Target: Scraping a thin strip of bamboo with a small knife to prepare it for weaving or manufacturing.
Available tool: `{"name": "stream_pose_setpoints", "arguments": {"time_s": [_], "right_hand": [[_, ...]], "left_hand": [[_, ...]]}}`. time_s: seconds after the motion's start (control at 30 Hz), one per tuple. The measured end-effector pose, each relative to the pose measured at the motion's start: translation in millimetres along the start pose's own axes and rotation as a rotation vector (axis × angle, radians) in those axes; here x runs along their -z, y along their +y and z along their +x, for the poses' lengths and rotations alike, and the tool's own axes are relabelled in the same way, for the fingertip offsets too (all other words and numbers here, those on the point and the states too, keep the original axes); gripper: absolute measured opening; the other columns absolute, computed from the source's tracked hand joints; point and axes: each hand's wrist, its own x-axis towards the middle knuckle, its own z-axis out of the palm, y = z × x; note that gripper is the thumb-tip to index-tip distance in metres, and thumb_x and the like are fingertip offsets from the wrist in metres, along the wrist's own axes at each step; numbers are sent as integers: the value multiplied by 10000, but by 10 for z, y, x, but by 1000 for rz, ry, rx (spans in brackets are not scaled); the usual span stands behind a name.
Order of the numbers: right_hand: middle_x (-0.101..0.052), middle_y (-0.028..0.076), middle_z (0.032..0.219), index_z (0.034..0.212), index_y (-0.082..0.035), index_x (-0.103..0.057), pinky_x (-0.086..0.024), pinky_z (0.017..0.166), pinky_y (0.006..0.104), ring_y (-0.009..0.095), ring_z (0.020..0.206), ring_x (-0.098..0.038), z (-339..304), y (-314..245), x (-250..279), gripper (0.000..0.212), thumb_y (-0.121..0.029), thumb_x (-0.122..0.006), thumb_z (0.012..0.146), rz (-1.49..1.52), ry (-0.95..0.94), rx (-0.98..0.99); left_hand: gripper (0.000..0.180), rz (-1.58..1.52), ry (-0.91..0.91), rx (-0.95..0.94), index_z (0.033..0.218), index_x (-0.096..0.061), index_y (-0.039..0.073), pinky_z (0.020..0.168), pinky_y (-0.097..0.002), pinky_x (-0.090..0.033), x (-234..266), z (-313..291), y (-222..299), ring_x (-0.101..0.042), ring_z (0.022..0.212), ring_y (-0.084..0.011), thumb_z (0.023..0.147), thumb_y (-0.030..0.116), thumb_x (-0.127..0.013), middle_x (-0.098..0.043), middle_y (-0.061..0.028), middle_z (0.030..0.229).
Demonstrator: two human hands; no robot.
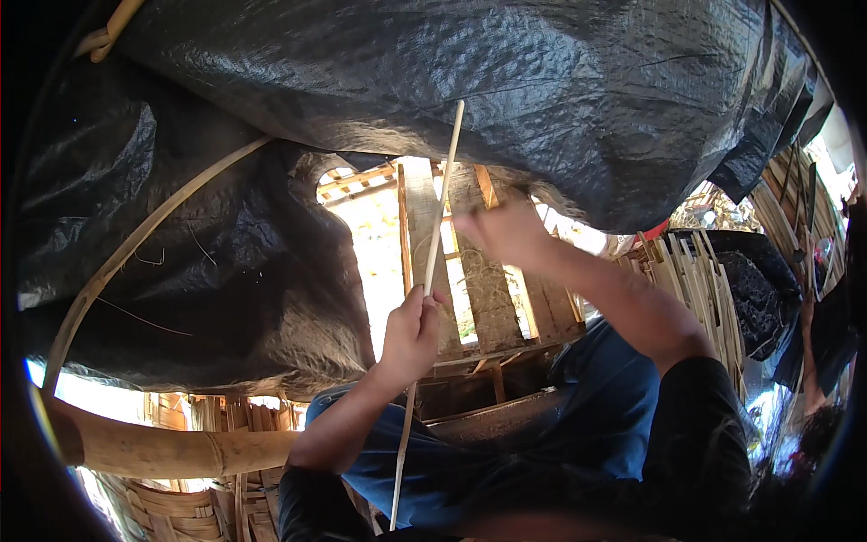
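Observation:
A long, thin, pale stick [442, 199], like a split bamboo or wooden rod, slants through the middle of the view. Its upper end lies over the black sheet and its lower end reaches down towards my lap. My left hand [413, 336] is closed round it at about mid-length, thumb upward. Just right of the stick's upper half is my right hand [506, 233], raised and smeared by motion. Its fingers are too blurred to read, and I cannot tell if it touches the stick.
Crumpled black plastic sheeting [578, 99] spreads across the top and left. A curved pole [153, 221] and a thick bamboo pole [190, 452] stand at left, above woven bamboo strips [172, 510]. Wooden planks [483, 280] lie beyond my knees. Split bamboo slats [709, 280] rise at right.

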Motion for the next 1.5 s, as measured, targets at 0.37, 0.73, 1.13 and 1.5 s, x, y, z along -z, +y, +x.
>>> {"name": "stream_pose_setpoints", "arguments": {"time_s": [0.37, 0.73, 1.13, 1.5], "right_hand": [[-605, 135, 578, 781, -29, -623, -528, 511, 428, 331, 584, -655, 173, 1, 142, 581, -483, -334, 999, 202, -45, -270], [-565, 128, 539, 810, -77, -614, -473, 447, 435, 332, 466, -579, -8, -269, 177, 440, -450, -448, 972, 115, 65, 73], [-546, 109, 509, 789, -52, -582, -448, 404, 406, 313, 435, -564, 115, -185, 66, 432, -440, -493, 957, 30, 206, 93], [-550, 99, 509, 759, -61, -568, -456, 403, 399, 303, 431, -568, 136, -139, 43, 419, -426, -504, 953, -8, 193, 93]], "left_hand": [[119, 19, 20, -15, 977, -523, -5, 468, -308, -356, 42, 25, -93, -465, 466, -122, 928, 14, -416, -469, -76, 567], [164, -41, 78, -66, 964, -517, 6, 440, -242, -271, 102, 51, -133, -319, 469, -26, 991, 79, -373, -359, 49, 543], [175, -253, 54, 93, 952, -508, 13, 462, -243, -300, 133, 131, -120, -345, 499, -38, 1000, 96, -362, -374, 38, 578], [180, -304, 21, 128, 957, -503, 8, 463, -231, -285, 148, 113, -88, -330, 506, -28, 1001, 103, -357, -362, 55, 585]]}}
